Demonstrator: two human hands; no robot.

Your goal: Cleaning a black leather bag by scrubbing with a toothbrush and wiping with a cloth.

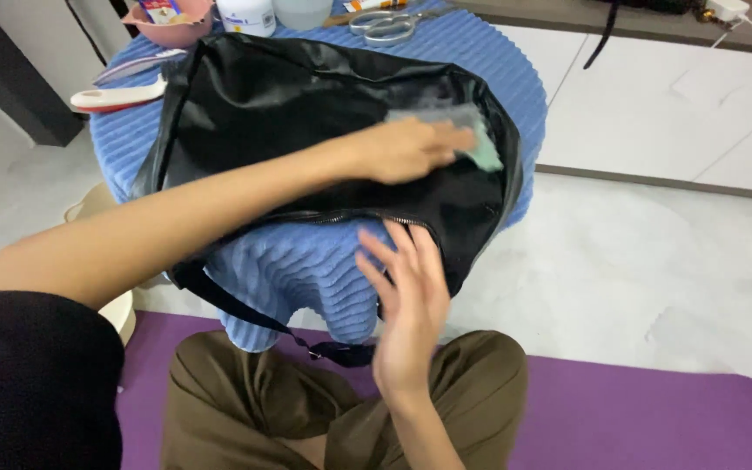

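The left hand (406,150) reaches across a black shoulder bag (306,130) and presses a pale green cloth (480,144) flat against the bag's upper right part, fingers close together on top of the cloth. The bag lies on a bench draped with a blue ribbed cover (306,270), its zip edge facing the person. The right hand (406,305) hovers spread and empty just below that zip edge, at the bag's near right corner. Scissors (385,24), a pink bowl (171,30) and a white brush (119,96) sit behind the bag.
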